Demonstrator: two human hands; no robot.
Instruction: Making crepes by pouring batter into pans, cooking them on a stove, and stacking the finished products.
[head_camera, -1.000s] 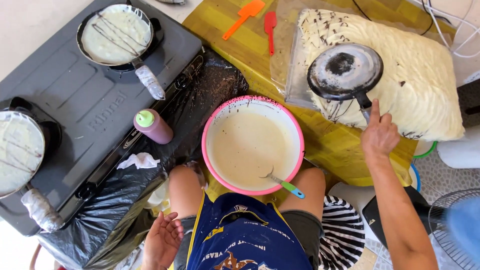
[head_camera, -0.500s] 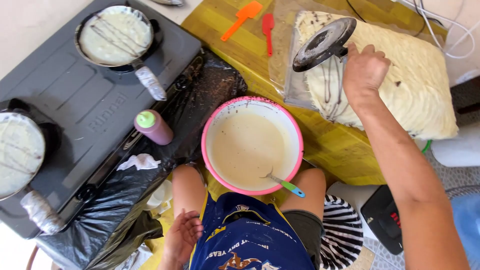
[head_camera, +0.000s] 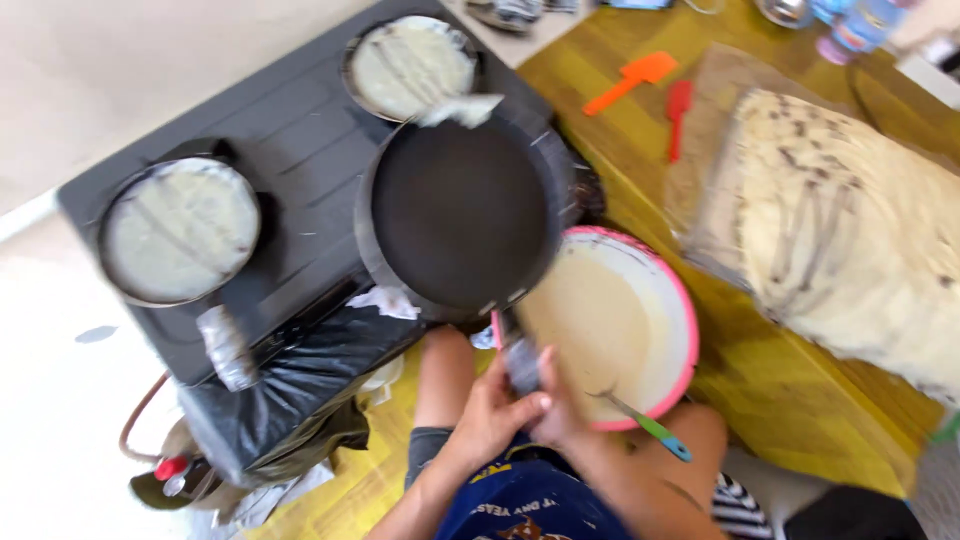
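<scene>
Both hands clasp the handle of an empty dark pan (head_camera: 462, 215): left hand (head_camera: 490, 415) at 7 o'clock of it, right hand (head_camera: 562, 410) beside. The pan hangs level between stove (head_camera: 290, 130) and batter bowl (head_camera: 640, 330), which lies at its 4 o'clock, within dipping reach.

You carried the dark pan (head_camera: 462, 215) off the crepe stack (head_camera: 850, 230) at 3 o'clock, where it stood tilted half a second ago, and brought it level and empty above the stove edge, beside the pink bowl (head_camera: 672, 300). Your left hand (head_camera: 490, 415), down by your knee before, rose to 6 o'clock and joined your right hand (head_camera: 555, 405) in a grip on the handle. Your view swung left.
</scene>
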